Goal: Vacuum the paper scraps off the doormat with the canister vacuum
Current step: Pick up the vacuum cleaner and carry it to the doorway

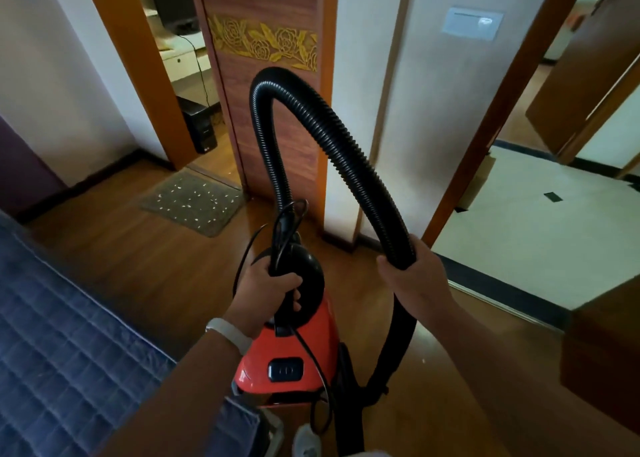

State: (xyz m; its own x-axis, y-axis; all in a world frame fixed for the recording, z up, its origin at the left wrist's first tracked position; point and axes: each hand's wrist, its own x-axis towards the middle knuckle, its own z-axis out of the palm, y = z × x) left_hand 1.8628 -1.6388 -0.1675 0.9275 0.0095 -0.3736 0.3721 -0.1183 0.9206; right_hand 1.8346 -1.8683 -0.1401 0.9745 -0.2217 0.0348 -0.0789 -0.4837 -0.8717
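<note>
A red canister vacuum (298, 349) hangs upright in front of me, held off the wooden floor. My left hand (268, 288) grips its black top handle together with a loop of power cord. A ribbed black hose (311, 117) arches up from the vacuum's top and comes down to my right hand (414, 276), which grips the hose near its lower end. The grey doormat (194, 202), sprinkled with several white paper scraps, lies on the floor ahead to the left, in front of a doorway and well away from both hands.
A blue quilted mattress (62, 352) fills the lower left. A patterned wooden door (273, 92) stands open behind the hose. A doorway on the right leads to a pale tiled floor (540, 214). Dark wooden furniture (602, 349) juts in at the right.
</note>
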